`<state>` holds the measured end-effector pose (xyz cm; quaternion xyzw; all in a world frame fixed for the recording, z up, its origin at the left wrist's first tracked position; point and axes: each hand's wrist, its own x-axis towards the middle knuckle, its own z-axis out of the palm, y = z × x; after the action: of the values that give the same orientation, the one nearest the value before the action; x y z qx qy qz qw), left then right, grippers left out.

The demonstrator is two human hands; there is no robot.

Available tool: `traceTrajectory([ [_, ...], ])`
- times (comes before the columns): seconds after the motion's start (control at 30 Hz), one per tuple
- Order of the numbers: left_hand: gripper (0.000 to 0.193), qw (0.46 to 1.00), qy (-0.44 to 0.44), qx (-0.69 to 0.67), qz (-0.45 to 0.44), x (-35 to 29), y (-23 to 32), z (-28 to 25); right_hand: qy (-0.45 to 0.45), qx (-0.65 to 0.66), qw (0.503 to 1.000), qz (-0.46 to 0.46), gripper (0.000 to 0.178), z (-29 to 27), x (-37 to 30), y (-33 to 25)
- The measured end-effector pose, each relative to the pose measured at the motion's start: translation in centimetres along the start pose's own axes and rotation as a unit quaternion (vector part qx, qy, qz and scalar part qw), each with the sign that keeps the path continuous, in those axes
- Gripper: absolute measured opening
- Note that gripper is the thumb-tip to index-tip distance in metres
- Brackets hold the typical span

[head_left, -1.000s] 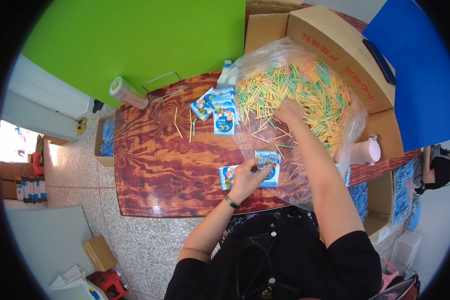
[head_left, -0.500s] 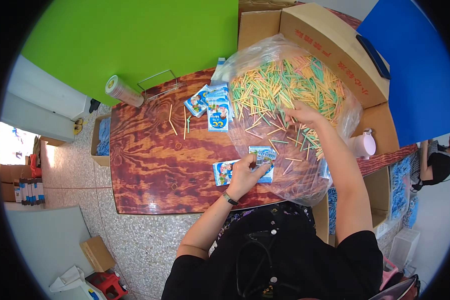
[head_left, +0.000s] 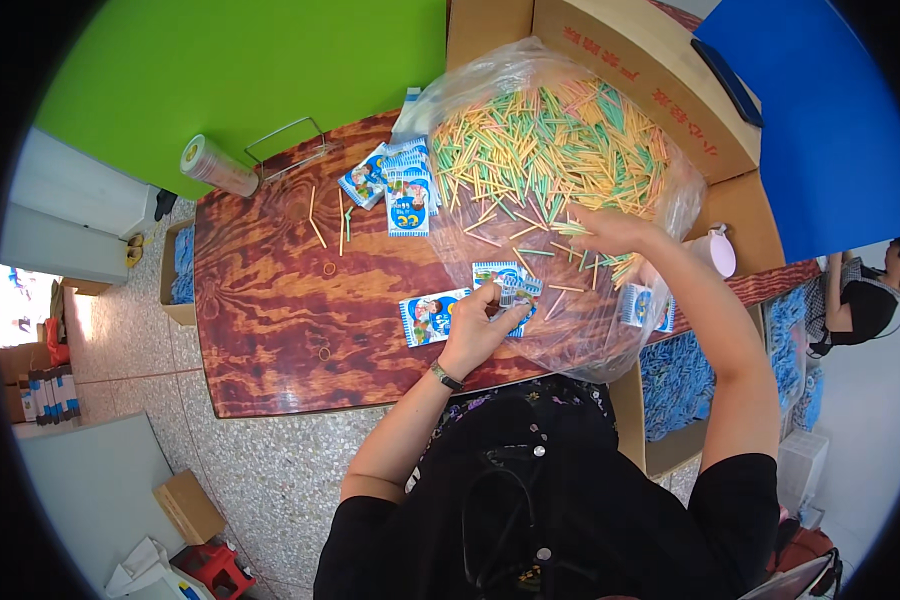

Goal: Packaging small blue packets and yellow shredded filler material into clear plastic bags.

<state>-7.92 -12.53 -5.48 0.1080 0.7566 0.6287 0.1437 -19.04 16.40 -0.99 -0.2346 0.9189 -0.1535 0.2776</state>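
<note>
1. Table (head_left: 260, 300): red-brown wood grain.
2. Cardboard box (head_left: 670, 75): open, table's far right.
3. Stick pile (head_left: 550, 150): yellow, green, pink; on clear plastic (head_left: 600, 350), by the box.
4. Right hand (head_left: 610, 232): pile's near edge, sticks at fingertips; can't tell if gripped.
5. Left hand (head_left: 475, 335): thumb and fingers pinching blue-white packet (head_left: 522, 290) near front edge; second packet (head_left: 427, 320) just left.
6. Rubber bands (head_left: 324, 353): two, table's left half.
</note>
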Motion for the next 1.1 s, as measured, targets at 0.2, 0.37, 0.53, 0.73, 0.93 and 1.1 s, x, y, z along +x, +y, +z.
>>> traceTrajectory([
  [0.2,0.016,1.0,0.001,-0.016,0.01,-0.6,-0.2,-0.1,-0.033,-0.065,0.996,0.055,0.038,0.0,-0.4,-0.8],
  [0.37,0.018,1.0,0.013,-0.002,0.002,-0.8,0.8,-0.5,-0.03,-0.082,0.996,0.029,0.032,-1.3,-1.1,-2.7],
  [0.53,0.019,0.998,0.029,0.055,0.023,-0.8,0.3,-0.7,-0.164,-0.298,0.936,0.095,0.023,0.4,0.4,-7.0],
  [0.73,0.02,0.989,0.075,0.074,0.105,-0.8,1.0,-0.4,-0.147,-0.314,0.924,0.161,0.022,4.1,2.3,-7.2],
  [0.93,0.028,0.963,0.127,0.166,0.17,-1.1,0.9,-0.3,-0.119,-0.276,0.938,0.171,0.023,5.4,2.3,-6.5],
  [1.1,0.032,0.942,0.165,0.164,0.24,-0.9,0.0,-0.1,-0.127,-0.243,0.95,0.149,0.022,3.2,0.1,-7.2],
])
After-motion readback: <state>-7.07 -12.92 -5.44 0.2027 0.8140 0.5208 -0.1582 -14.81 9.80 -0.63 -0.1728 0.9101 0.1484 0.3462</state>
